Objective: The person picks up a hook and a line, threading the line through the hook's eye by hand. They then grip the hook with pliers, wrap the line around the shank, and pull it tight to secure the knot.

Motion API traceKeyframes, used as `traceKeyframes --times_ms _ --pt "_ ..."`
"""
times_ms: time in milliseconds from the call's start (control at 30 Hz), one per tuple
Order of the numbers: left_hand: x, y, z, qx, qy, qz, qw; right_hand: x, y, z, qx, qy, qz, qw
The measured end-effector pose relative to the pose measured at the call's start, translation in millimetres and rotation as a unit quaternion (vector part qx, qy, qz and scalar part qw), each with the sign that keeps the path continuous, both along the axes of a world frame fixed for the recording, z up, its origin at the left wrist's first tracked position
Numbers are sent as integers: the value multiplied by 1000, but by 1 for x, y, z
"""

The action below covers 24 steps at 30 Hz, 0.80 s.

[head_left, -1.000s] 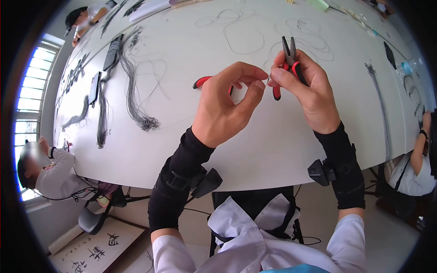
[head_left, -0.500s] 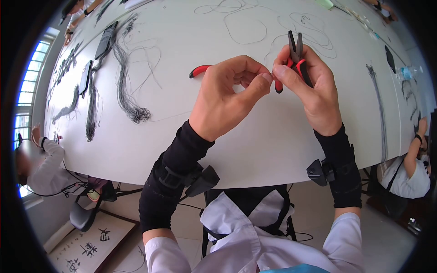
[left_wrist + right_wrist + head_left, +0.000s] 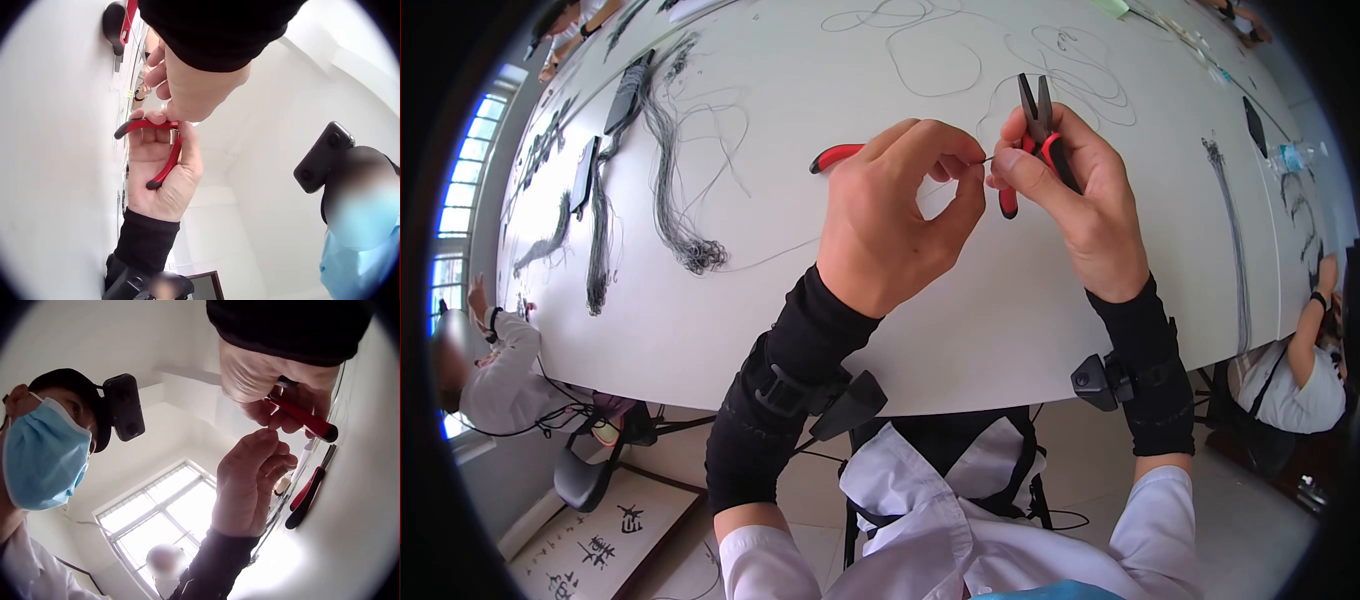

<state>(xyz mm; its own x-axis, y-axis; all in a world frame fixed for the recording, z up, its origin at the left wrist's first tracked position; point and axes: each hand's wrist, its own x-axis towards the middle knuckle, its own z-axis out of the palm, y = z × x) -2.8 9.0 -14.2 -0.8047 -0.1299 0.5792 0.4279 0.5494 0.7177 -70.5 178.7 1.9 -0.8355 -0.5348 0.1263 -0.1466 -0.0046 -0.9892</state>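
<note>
Near the table's middle, my right hand (image 3: 1090, 205) holds pliers (image 3: 1037, 112) with red-and-black handles, their dark jaws pointing up and slightly parted. Its thumb and index finger pinch one end of a short, thin dark wire (image 3: 988, 159). Just to the left, my left hand (image 3: 895, 215) has its thumb and index finger at the wire's other end. A second red-handled tool (image 3: 837, 157) lies on the table, partly hidden behind the left hand; its handles (image 3: 306, 497) show in the right wrist view. The left wrist view shows the pliers' spread handles (image 3: 165, 169) against the right palm.
Bundles of dark wire (image 3: 668, 200) lie at the left beside two phone-like dark slabs (image 3: 583, 175). Loose wire loops (image 3: 935, 60) spread across the far table. A long wire bundle (image 3: 1235, 240) lies at the right, with a plastic bottle (image 3: 1290, 158) beyond. Other people sit around the table.
The left fingertips have drawn slightly away from the right ones, exposing the short wire between them. The pliers have shifted a little and remain in the right hand. The head view has turned slightly.
</note>
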Motion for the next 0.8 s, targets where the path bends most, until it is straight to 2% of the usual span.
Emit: traceKeyframes --times_ms 200,300,467,800 --pt "1 -3 3 -100 50 22 994 1 -1 0 -12 -32 5 999" --pt "0 -4 2 -103 62 20 993 2 0 1 -15 -50 12 999" --pt "1 -5 1 -83 52 18 995 3 -1 1 -25 -61 18 998" --pt "3 -3 4 -20 -2 14 1000 2 0 0 -14 -9 20 1000"
